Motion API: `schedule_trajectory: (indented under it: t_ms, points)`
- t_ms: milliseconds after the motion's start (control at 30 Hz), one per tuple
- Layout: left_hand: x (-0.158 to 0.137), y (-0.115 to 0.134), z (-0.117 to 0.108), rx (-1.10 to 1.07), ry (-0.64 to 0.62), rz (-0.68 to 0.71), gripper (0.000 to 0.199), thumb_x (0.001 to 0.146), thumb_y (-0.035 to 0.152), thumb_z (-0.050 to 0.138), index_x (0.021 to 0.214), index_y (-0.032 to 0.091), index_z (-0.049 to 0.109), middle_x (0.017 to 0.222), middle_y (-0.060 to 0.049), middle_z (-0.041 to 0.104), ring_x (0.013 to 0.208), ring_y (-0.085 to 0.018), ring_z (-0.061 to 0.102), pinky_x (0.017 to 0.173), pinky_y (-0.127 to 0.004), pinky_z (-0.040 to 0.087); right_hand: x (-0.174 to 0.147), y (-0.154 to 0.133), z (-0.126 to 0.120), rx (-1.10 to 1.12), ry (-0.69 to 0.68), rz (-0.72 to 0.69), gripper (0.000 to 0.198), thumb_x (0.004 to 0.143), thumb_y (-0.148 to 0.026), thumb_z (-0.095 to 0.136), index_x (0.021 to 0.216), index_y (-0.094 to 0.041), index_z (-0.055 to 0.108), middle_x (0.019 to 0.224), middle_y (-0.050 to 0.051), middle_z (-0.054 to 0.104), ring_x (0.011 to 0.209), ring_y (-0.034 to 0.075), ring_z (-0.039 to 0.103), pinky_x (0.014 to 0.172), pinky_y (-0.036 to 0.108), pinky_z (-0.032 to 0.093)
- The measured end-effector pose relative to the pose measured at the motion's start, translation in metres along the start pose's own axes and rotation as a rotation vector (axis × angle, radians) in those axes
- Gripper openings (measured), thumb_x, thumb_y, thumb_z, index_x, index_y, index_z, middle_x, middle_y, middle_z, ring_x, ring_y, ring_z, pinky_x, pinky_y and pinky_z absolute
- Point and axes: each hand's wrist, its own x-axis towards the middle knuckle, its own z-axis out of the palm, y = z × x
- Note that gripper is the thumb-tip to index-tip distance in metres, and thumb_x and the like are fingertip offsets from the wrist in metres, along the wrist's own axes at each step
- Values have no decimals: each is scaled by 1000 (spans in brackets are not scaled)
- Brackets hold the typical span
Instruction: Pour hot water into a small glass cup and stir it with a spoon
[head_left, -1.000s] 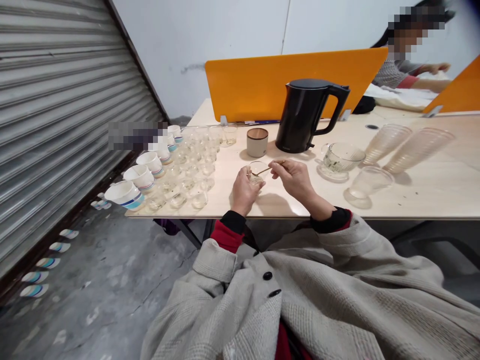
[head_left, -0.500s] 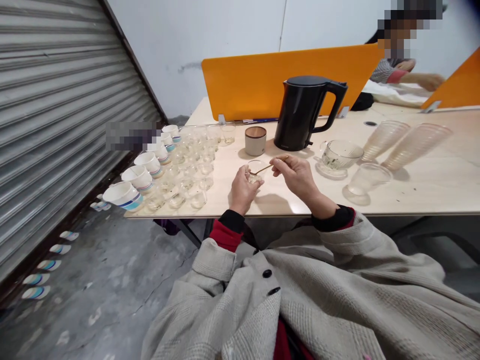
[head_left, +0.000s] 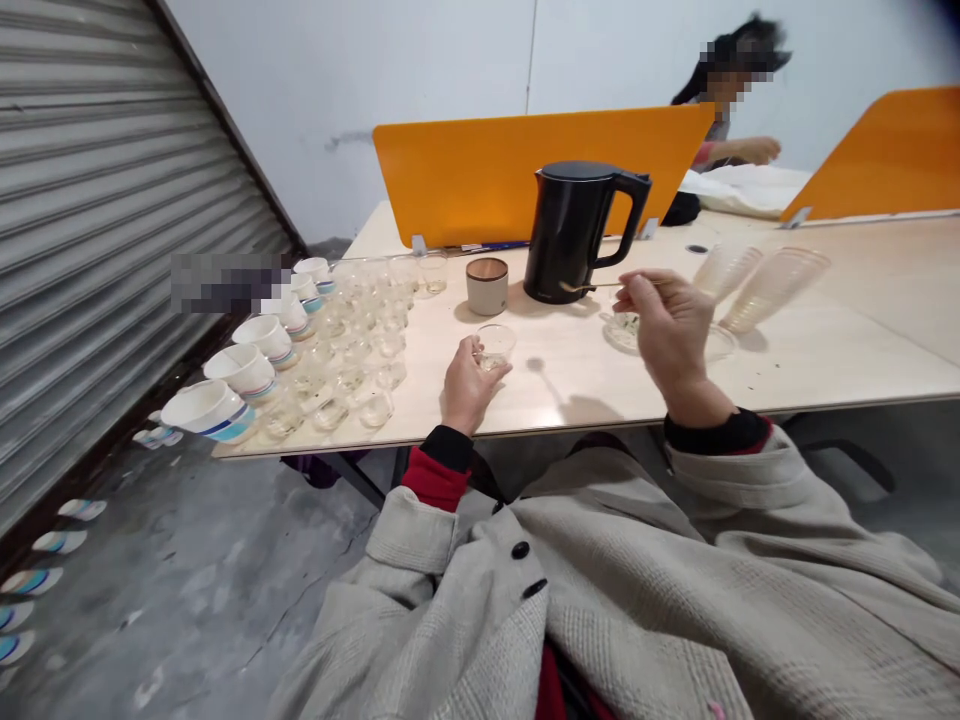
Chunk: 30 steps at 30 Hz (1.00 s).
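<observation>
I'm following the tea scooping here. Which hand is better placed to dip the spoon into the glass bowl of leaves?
Probably the right hand: it pinches the spoon and hovers over the glass bowl. The left hand grips the small glass cup.

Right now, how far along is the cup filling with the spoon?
Done: rows of small glass cups beside the white cups already hold a little at the bottom. In hand: the left hand grips one glass cup with bits in it, and the right hand holds the spoon over the glass bowl by the kettle. Left: I cannot tell how many cups remain.
</observation>
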Motion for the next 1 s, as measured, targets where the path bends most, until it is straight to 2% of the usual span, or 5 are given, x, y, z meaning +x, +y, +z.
schedule_trajectory:
  t_ms: [200, 300, 433, 800, 1000]
  points:
    - [-3, 8, -1, -74, -3, -66, 66, 79, 30, 89, 138, 27, 59, 134, -10, 72, 114, -27, 72, 90, -39, 66, 40, 42, -56, -396, 110, 16, 20, 99, -33, 62, 98, -22, 79, 79, 6, 76, 76, 22, 76, 78, 36, 58]
    - [-4, 11, -4, -52, -9, -60, 65, 78, 31, 90, 136, 27, 61, 131, -9, 74, 115, -26, 71, 92, -39, 65, 46, 50, -62, -696, 24, 46, 26, 97, -29, 57, 101, -18, 80, 83, 9, 78, 88, 28, 75, 87, 41, 56]
    - [-3, 12, -5, -17, -8, -46, 62, 78, 30, 90, 133, 27, 62, 127, -7, 75, 113, -25, 72, 98, -41, 62, 50, 55, -58, -942, -130, 153, 33, 98, -35, 54, 104, -19, 82, 97, 16, 80, 95, 33, 71, 82, 40, 50]
    - [-2, 13, -6, -17, -20, -54, 75, 75, 24, 91, 143, 22, 59, 127, -11, 76, 114, -27, 74, 107, -44, 58, 43, 48, -53, -1106, -291, 252, 39, 100, -37, 53, 119, -17, 81, 109, 20, 78, 100, 35, 70, 80, 42, 49]
    - [-2, 8, -6, -37, -31, -38, 78, 75, 26, 90, 146, 22, 60, 131, -12, 75, 120, -29, 73, 110, -47, 57, 11, 18, -61, -1003, -181, -65, 53, 94, -41, 65, 139, -13, 71, 127, 23, 70, 117, 40, 63, 96, 52, 51]
